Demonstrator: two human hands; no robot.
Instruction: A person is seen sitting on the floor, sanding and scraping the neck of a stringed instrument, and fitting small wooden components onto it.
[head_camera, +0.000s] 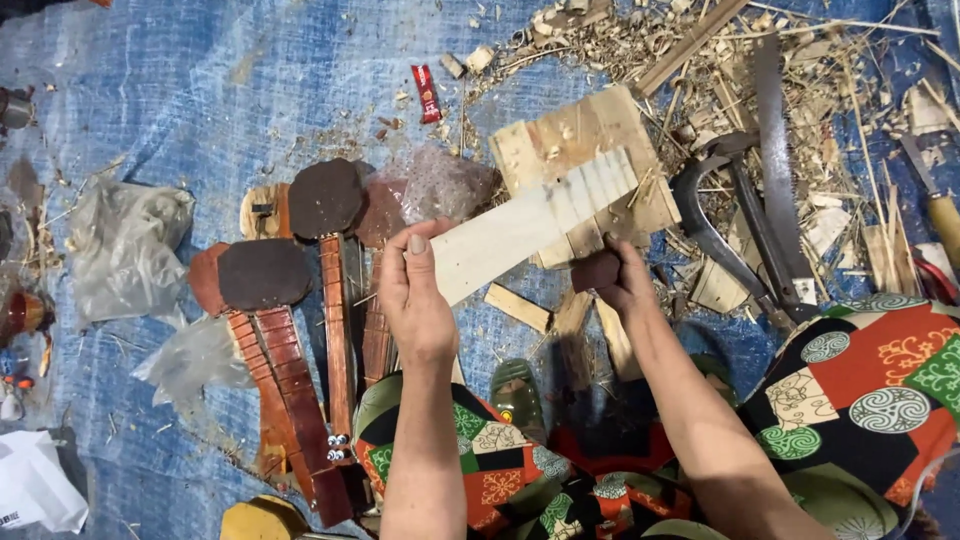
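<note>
Pale, unfinished wood is what I have in hand: a long flat strip (530, 228) with a row of shallow crosswise notches cut into its far end, the rest of its face plain and smooth. It runs slantwise, low end toward me on the left, notched end raised over a thick light wooden block (585, 150) lying on the blue tarp (200, 90).

My left hand (415, 295) is clamped on the near end of the strip, thumb on top, fingers wrapped beneath. My right hand (620, 280) is closed around a small dark piece (597, 270) pressed up against the strip's underside near the middle; I cannot tell what that piece is.

Left of my hands lie several dark reddish-brown instrument necks (290, 340) with rounded heads, side by side. To the right sit a curved dark metal tool (705, 225) and a saw blade (775, 150), among wood shavings (620, 40). Crumpled clear plastic bags (125, 245) rest farther left.
</note>
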